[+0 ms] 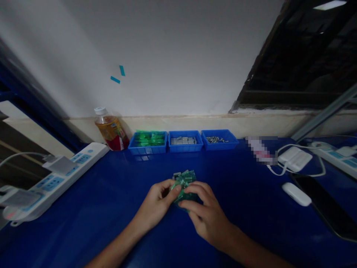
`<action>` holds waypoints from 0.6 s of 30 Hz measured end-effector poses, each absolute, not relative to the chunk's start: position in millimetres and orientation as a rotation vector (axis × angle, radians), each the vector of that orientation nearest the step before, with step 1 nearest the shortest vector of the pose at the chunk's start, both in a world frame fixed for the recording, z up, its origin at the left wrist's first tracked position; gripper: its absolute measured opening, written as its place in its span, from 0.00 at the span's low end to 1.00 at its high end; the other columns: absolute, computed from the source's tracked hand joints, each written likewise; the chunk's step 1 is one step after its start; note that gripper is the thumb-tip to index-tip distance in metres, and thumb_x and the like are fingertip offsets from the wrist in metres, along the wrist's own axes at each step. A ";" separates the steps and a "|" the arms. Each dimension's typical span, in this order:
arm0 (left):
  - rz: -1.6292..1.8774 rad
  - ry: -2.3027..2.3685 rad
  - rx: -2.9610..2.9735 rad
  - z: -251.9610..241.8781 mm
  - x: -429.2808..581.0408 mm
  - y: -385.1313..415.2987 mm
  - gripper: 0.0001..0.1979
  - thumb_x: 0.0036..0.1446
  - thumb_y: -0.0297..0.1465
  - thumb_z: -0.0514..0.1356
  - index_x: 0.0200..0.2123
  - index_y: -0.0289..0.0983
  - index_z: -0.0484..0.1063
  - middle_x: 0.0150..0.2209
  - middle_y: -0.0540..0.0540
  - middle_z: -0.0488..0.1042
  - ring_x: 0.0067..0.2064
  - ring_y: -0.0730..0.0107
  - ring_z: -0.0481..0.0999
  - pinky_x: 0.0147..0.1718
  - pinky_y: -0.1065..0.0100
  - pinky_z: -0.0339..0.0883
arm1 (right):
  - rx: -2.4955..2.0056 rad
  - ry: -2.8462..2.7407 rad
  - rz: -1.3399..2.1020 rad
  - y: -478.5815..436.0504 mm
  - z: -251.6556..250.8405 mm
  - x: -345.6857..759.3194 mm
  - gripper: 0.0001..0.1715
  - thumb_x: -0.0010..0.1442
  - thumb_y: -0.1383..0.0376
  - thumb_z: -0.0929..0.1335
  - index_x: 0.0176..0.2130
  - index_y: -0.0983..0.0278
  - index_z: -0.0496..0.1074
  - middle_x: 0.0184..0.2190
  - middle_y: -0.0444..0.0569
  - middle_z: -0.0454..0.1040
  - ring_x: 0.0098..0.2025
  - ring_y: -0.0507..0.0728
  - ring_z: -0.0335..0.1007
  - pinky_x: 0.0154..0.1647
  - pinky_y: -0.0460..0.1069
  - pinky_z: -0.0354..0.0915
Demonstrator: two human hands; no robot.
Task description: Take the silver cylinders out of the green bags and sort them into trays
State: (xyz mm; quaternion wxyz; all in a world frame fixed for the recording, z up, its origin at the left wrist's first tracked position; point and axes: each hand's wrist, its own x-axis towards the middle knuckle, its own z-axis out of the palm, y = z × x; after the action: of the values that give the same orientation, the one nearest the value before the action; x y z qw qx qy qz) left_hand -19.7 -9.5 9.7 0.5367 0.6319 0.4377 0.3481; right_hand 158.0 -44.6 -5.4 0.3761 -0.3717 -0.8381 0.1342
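Observation:
Both my hands meet at the middle of the blue table [111, 208] over a small green part with several terminal blocks [184, 178]. My left hand [156, 204] pinches its left side between thumb and fingers. My right hand [205, 214] grips its right and near side, with fingers curled over it. The lower half of the part is hidden under my fingers. The part rests on or just above the tabletop; I cannot tell which.
Three blue trays stand along the wall: one with green pieces [147, 142], one with grey pieces [185, 141], one with small metal bits [219, 139]. A drink bottle [111, 130] stands left of them. A white power strip [52, 178] lies left; chargers, cables and a phone [326, 206] lie right.

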 end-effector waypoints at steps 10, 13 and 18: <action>1.073 0.806 2.437 6.4 -31.6 -17.7 0.16 0.59 0.20 0.53 0.47 0.41 0.70 0.48 0.44 0.69 0.51 0.65 0.67 0.49 0.64 0.63 | -1.110 -1.576 1.104 -36.2 5.9 155.5 0.13 0.62 0.57 0.62 0.35 0.62 0.69 0.31 0.47 0.69 0.35 0.55 0.66 0.37 0.50 0.65; 1.000 0.777 2.563 4.1 -29.1 -19.4 0.17 0.59 0.21 0.54 0.49 0.42 0.69 0.51 0.43 0.66 0.55 0.62 0.63 0.52 0.61 0.62 | -1.165 -1.445 1.218 -29.7 1.1 156.1 0.14 0.60 0.56 0.63 0.31 0.64 0.68 0.23 0.42 0.66 0.26 0.51 0.64 0.29 0.46 0.62; 0.934 1.124 2.516 -1.2 -26.8 -15.1 0.13 0.60 0.28 0.56 0.48 0.41 0.69 0.56 0.41 0.60 0.58 0.56 0.58 0.54 0.52 0.59 | -1.183 -1.607 0.798 6.6 21.7 161.8 0.10 0.59 0.61 0.65 0.29 0.64 0.68 0.24 0.43 0.66 0.26 0.51 0.64 0.27 0.45 0.60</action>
State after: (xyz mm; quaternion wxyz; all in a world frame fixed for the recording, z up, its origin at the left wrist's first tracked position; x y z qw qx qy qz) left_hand -26.8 -15.1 -1.2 0.1155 0.8589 0.3836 0.3189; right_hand 161.8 6.6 21.7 0.4763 -0.4841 -0.6575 0.3264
